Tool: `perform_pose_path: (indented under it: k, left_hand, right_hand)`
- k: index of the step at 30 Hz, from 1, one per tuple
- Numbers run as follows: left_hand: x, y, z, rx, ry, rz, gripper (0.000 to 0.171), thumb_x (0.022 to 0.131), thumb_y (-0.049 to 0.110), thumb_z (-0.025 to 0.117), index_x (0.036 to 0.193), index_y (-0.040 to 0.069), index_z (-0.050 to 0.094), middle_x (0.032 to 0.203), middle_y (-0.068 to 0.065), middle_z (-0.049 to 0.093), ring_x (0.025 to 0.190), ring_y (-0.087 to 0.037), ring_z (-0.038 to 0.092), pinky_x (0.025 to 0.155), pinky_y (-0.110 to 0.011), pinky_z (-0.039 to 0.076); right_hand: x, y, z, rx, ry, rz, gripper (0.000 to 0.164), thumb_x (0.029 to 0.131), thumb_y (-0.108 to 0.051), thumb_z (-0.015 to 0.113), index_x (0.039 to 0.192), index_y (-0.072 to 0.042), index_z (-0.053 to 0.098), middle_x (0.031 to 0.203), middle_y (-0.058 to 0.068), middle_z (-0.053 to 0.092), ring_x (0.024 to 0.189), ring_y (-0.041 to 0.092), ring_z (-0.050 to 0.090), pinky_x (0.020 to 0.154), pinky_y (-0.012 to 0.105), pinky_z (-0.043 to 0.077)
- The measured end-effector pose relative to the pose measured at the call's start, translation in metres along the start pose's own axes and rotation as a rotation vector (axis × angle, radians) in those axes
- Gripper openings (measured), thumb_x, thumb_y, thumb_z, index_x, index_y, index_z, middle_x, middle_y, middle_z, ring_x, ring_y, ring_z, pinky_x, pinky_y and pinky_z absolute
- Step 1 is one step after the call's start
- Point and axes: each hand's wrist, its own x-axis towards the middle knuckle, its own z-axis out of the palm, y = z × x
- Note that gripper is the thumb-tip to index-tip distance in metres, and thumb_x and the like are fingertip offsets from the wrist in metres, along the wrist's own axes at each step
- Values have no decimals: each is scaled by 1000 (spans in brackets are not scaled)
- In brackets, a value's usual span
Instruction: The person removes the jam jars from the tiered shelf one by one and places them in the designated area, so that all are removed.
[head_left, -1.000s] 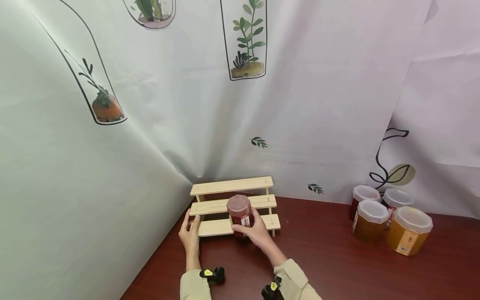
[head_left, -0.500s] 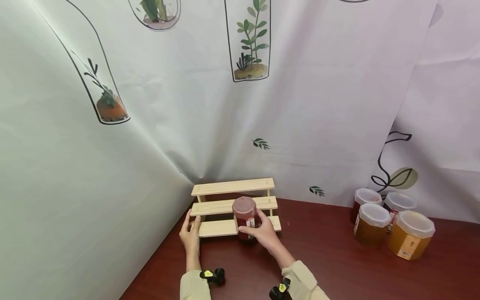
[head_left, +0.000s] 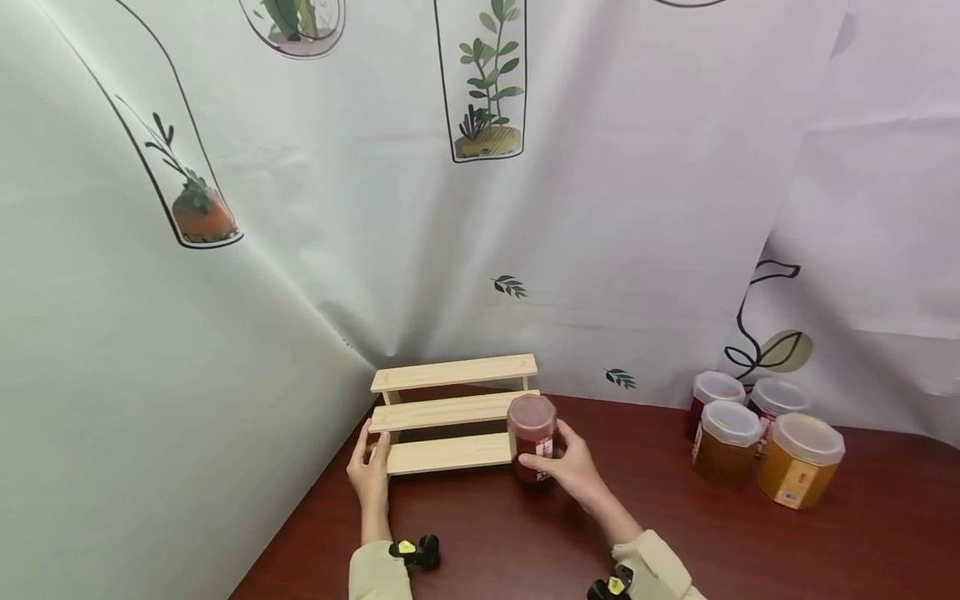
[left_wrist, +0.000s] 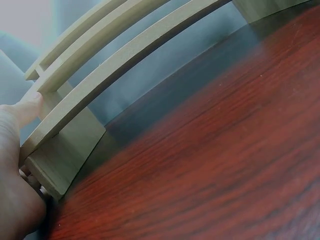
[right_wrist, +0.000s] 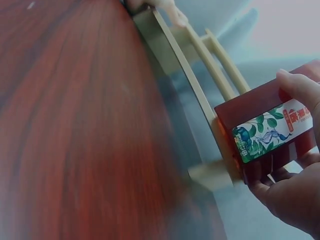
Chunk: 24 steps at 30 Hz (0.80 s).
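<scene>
A three-tier wooden display rack (head_left: pixel 450 454) stands on the table against the back wall covering. My left hand (head_left: pixel 369 477) grips its left end, with the thumb (left_wrist: pixel 30 109) at the front and the other fingers partly hidden behind the side panel. In my right hand (head_left: pixel 573 467) is a dark red octagonal jar (head_left: pixel 532 437) with a translucent lid, held between thumb and fingers. The jar is upright at the right end of the lowest tier. Its base meets that plank in the right wrist view; I cannot tell whether it rests fully there. A printed label (right_wrist: pixel 272 131) shows on its side.
Several lidded jars stand grouped at the right: an amber one (head_left: pixel 798 471), a brown one (head_left: pixel 726 454) and dark red ones (head_left: pixel 697 417) behind. The dark red-brown tabletop (head_left: pixel 480 542) runs along the front. A pale wall covering (head_left: pixel 225 375) borders the left.
My right hand has moved the red jar rightward along the lowest tier, from near its middle to its right end. My left hand stays on the rack's left end.
</scene>
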Motion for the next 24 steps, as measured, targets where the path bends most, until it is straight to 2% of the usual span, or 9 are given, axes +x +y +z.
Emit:
perform_pose_path:
  k: [3, 11, 13, 18, 19, 21, 24]
  left_hand:
    - [-1, 2, 0, -10, -19, -5, 49, 92, 14, 67, 138, 5, 54, 78, 7, 51, 70, 2, 46, 62, -10, 40]
    - [-11, 24, 1, -9, -32, -13, 47, 91, 5, 66, 136, -2, 55, 77, 3, 52, 69, 0, 46, 60, -10, 40]
    - [-7, 20, 0, -13, -30, -14, 47, 92, 7, 66, 137, 1, 55, 77, 4, 52, 70, 0, 46, 60, -10, 40]
    - [5, 5, -2, -22, 7, -14, 48, 92, 14, 68, 138, 8, 56, 81, 11, 52, 73, 2, 45, 61, -7, 40]
    - [6, 3, -2, -14, 10, -14, 48, 92, 15, 68, 138, 8, 56, 81, 12, 52, 74, 2, 45, 62, -7, 39]
    - [6, 0, -1, -4, 8, -10, 48, 92, 16, 68, 138, 9, 56, 83, 13, 52, 75, 3, 45, 63, -6, 40]
    - [4, -3, 0, 1, -5, -6, 49, 92, 17, 68, 139, 8, 55, 82, 13, 53, 74, 3, 45, 63, -6, 40]
  right_hand:
    - [-2, 1, -20, -34, 34, 20, 68, 76, -9, 82, 135, 1, 50, 123, 20, 61, 102, 19, 62, 81, 20, 49]
    - [-17, 6, -87, -202, 110, 89, 71, 80, -14, 80, 139, 1, 44, 127, 22, 57, 101, 12, 57, 80, 17, 47]
    - [-21, 8, -102, -252, 116, 104, 74, 80, -16, 80, 140, 4, 41, 130, 24, 55, 105, 17, 58, 83, 20, 48]
    - [-33, 8, -133, -345, 81, 150, 88, 82, -23, 78, 146, 11, 28, 140, 32, 45, 123, 36, 52, 99, 39, 47]
    - [-37, 7, -139, -360, 76, 157, 89, 82, -24, 78, 147, 11, 26, 141, 32, 44, 125, 37, 51, 99, 38, 47]
    - [-44, 6, -150, -375, 71, 170, 89, 83, -24, 77, 147, 10, 26, 142, 31, 45, 124, 32, 52, 97, 30, 48]
    - [-55, 7, -167, -387, 73, 179, 86, 84, -24, 77, 147, 7, 28, 140, 29, 48, 115, 12, 56, 87, 16, 46]
